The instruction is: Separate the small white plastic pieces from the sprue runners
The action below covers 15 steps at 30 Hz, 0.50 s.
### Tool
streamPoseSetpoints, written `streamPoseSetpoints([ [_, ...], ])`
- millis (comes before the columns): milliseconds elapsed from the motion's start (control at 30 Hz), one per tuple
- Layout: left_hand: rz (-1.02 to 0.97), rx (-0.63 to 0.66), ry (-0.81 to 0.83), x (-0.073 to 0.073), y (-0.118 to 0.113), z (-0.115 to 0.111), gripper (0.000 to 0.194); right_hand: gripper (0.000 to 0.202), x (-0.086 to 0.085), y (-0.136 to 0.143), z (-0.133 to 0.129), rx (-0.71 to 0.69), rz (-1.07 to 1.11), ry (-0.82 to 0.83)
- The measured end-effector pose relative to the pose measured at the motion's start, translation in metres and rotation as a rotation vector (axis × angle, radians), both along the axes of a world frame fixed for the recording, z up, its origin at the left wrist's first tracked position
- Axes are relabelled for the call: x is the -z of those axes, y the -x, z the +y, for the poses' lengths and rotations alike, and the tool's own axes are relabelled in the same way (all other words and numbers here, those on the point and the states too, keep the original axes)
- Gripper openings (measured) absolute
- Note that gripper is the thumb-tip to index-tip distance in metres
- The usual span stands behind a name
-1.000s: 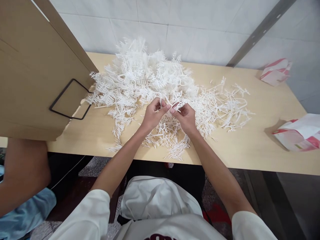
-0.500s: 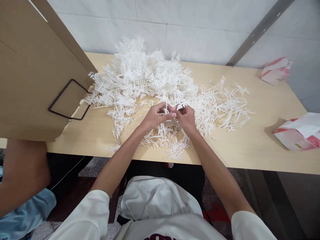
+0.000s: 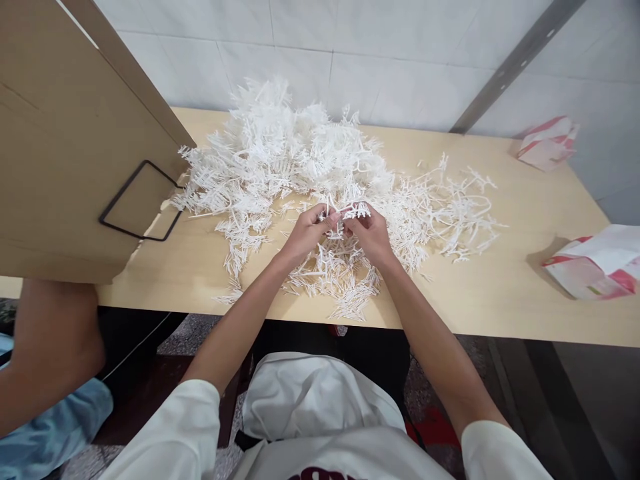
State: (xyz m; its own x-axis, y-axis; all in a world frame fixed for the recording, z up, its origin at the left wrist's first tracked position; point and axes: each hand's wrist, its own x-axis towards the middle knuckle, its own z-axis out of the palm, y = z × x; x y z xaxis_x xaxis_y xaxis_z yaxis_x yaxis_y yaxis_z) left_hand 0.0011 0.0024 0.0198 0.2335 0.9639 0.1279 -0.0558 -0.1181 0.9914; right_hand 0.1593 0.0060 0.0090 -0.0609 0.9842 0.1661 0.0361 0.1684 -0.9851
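Observation:
A large heap of white branching plastic pieces (image 3: 300,147) lies against the tiled wall and spreads toward the table's front edge. Over its near part, my left hand (image 3: 311,232) pinches a white branched piece (image 3: 356,212) between thumb and fingers. Close beside it, my right hand (image 3: 371,233) is closed on the same piece, its fingertips partly hidden behind the white prongs. Thin loose pieces (image 3: 350,293) are scattered under both hands. Longer stem-like strands (image 3: 465,210) lie to the right.
A cardboard panel (image 3: 75,147) stands at the left, with a black wire frame (image 3: 143,200) at its lower corner. Another person's arm (image 3: 55,333) is below it. Two red-and-white paper packets (image 3: 595,263) (image 3: 547,143) sit at the table's right side.
The thumbs have moved apart slightly, and the white piece between my hands has turned, showing more of its prongs. The view has shifted very slightly.

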Motion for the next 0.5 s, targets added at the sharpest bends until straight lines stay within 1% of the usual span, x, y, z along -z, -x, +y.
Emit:
streamPoseSetpoints([
  [100,0.074,0.005,-0.013,-0.0008,0.0009,-0.0013,0.035,0.018,0.0003,0.0005,0.0002,0.039,-0.007,-0.018],
  [200,0.086,0.091,0.050,-0.0022,0.0029,-0.0011,0.035,0.018,0.0023,0.0015,-0.0004,0.073,-0.025,-0.011],
  [267,0.076,0.124,0.088,-0.0043,0.0041,-0.0008,0.034,0.017,0.0038,0.0018,-0.0008,0.054,-0.053,0.028],
  [367,0.091,0.147,0.122,-0.0075,0.0047,-0.0014,0.029,0.020,0.0050,0.0016,-0.0018,0.023,-0.072,0.076],
  [433,0.113,0.142,0.120,-0.0074,0.0041,-0.0023,0.023,0.019,0.0052,0.0012,-0.0030,0.017,-0.056,0.086],
  [500,0.122,0.117,0.117,-0.0047,0.0026,-0.0027,0.019,0.018,0.0058,0.0009,-0.0045,-0.024,-0.028,0.098],
])
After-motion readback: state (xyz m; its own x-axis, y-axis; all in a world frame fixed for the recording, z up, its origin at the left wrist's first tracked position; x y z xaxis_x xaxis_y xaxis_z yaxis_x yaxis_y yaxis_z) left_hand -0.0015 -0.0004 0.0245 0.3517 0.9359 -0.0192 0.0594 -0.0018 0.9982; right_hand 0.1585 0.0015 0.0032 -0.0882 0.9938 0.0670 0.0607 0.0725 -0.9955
